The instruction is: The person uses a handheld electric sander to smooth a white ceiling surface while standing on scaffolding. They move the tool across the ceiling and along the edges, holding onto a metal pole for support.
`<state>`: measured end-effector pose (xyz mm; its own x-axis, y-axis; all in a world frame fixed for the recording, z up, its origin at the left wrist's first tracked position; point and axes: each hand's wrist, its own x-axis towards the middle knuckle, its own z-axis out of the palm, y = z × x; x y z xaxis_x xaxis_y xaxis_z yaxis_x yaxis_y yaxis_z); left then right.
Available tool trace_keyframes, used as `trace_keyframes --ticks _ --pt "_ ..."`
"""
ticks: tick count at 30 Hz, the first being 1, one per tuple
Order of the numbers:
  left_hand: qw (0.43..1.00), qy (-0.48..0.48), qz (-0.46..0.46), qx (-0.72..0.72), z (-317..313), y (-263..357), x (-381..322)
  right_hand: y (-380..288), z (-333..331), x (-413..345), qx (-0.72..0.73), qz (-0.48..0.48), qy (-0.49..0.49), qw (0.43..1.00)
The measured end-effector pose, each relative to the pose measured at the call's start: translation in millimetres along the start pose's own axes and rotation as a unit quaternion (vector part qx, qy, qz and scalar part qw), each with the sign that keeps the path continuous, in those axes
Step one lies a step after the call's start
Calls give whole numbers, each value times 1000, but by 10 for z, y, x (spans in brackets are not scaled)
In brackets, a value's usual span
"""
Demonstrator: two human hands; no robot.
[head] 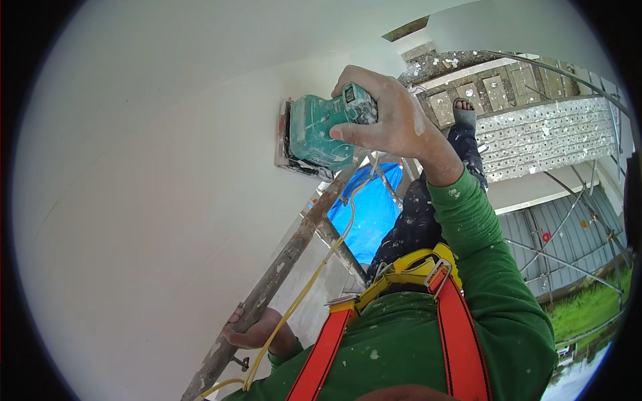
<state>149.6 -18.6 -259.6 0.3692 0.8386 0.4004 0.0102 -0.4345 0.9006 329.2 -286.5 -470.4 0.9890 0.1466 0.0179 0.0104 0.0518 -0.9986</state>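
Note:
My right hand [388, 113] is wrapped around the top grip of a teal finishing sander [318, 133]. The sander is tilted on its side, its flat pad [282, 138] against or very close to a smooth white wall [150, 150]. White dust coats the tool and my fingers. Lower left, my left hand [258, 328] grips a paint-spotted steel scaffold pipe [281, 265] that slants past the wall. A yellow cord [321, 265] hangs from near the sander and runs down beside the pipe, passing in front of my left forearm.
A perforated metal scaffold plank [546, 133] lies beside my sandalled foot [465, 110]. A blue tarp [371, 215] shows below, behind the pipes. Crossed scaffold braces [556, 230] and grass [584, 306] lie farther down at right. I wear a harness with red straps [461, 341].

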Motion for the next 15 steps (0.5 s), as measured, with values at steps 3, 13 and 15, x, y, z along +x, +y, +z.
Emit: trace_keyframes --ticks 3,13,15 --pt "999 -24 27 16 -89 -39 65 364 -1 -26 0 87 7 996" --pt "995 -60 66 43 -182 -86 165 3094 -60 30 113 377 73 917" --pt "994 -71 73 49 -172 -123 190 3181 -65 52 128 349 93 924"
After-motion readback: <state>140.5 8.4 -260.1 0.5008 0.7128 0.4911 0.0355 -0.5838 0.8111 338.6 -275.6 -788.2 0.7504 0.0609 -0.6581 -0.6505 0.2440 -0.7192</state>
